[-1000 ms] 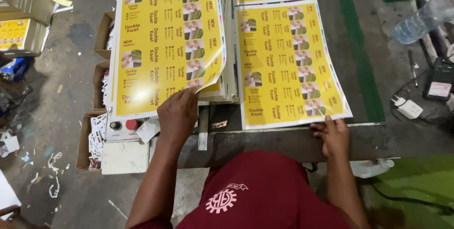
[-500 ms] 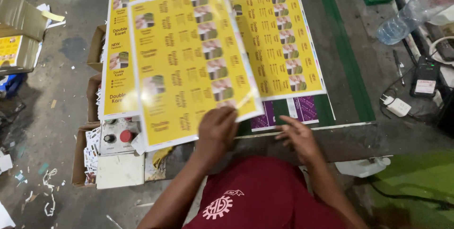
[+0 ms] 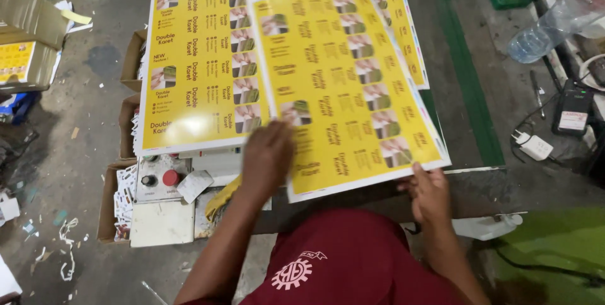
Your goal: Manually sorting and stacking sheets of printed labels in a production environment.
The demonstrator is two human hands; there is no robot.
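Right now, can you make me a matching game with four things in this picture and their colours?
Things:
1. printed sheet under the left hand and right hand
2. shirt
3. round button on the control box
4. plastic bottle

Colours:
A. clear
B. yellow
C. dark red
D. bright red

Pairs: 1-B, 2-C, 3-D, 4-A
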